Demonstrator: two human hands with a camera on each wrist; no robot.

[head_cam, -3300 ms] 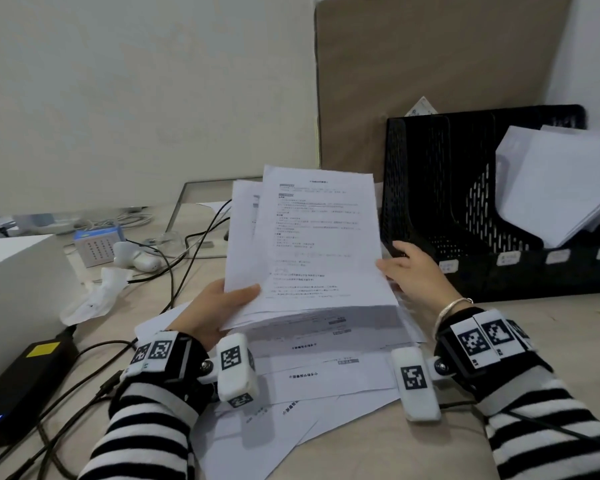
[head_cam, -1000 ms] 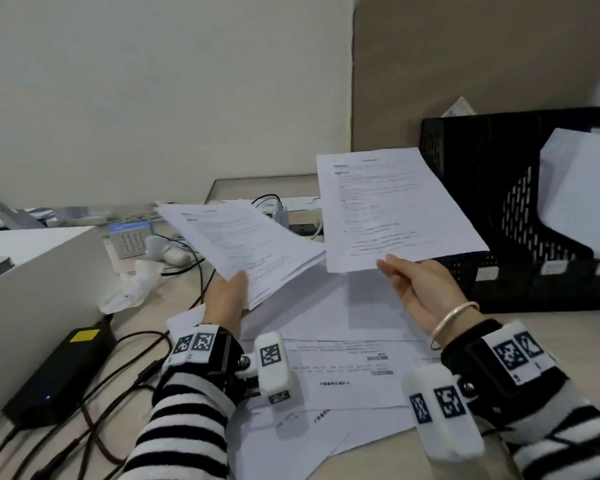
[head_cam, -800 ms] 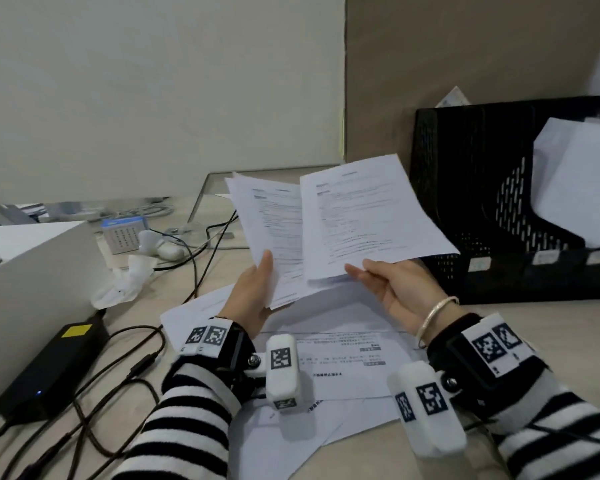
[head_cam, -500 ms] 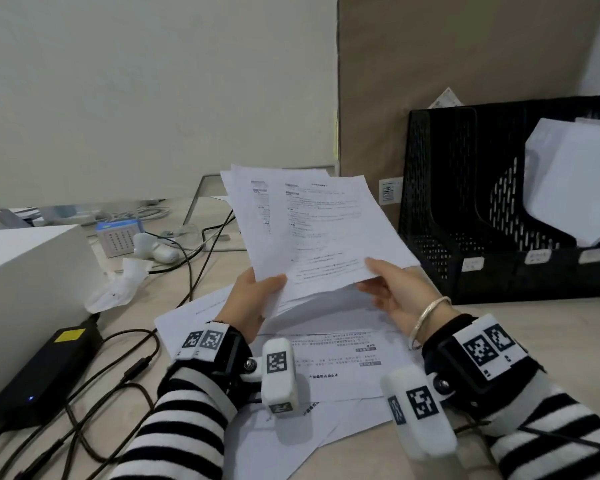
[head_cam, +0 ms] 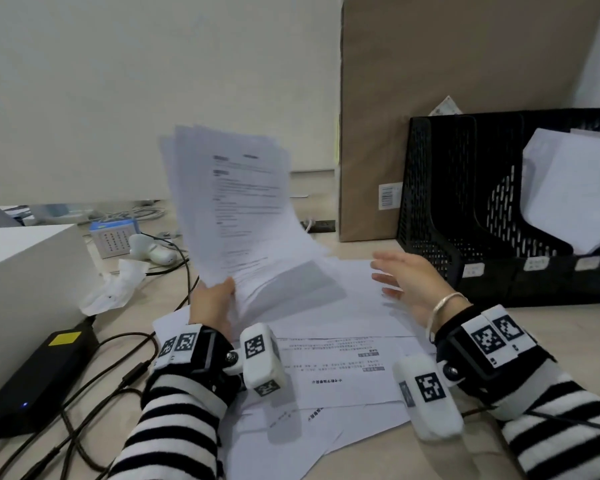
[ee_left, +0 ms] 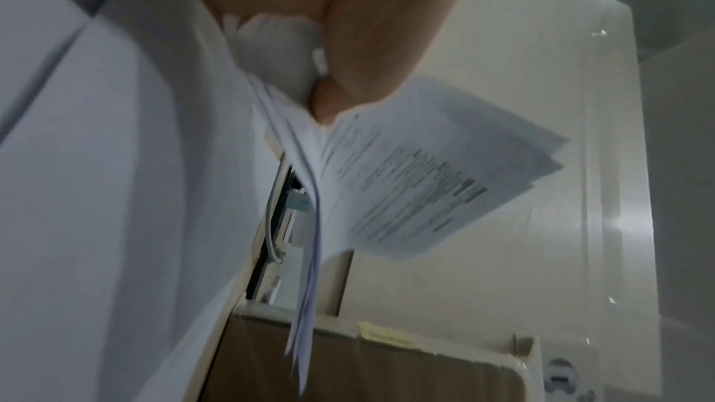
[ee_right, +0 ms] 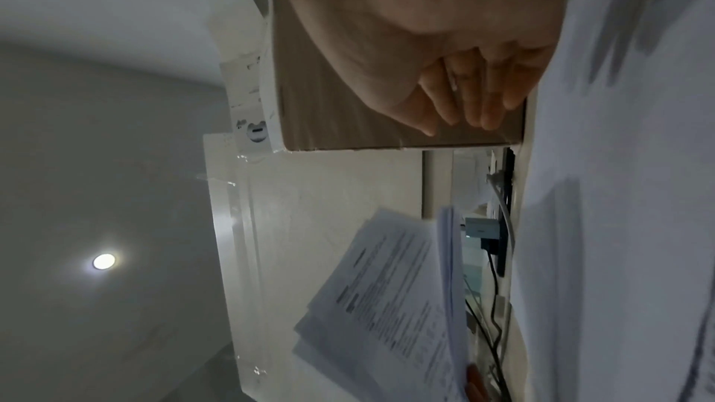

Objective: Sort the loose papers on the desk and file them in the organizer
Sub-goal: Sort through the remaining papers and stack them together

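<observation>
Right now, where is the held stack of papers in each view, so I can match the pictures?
Head: stack left of centre, raised, gripped at its bottom edge by the left hand.
Left wrist: centre-right, fanning out below the hand.
Right wrist: bottom centre, beyond the open right hand.
Shared landmark: brown board.

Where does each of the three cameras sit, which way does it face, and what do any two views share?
Head: worn on the head, looking forward and down at the desk; shows both striped sleeves, the left hand gripping the sheaf of papers and the open right hand.
Left wrist: looks along the left hand up at the sheaf of papers.
Right wrist: looks along the right hand toward the wall.
Shared: all three show the sheaf.
</observation>
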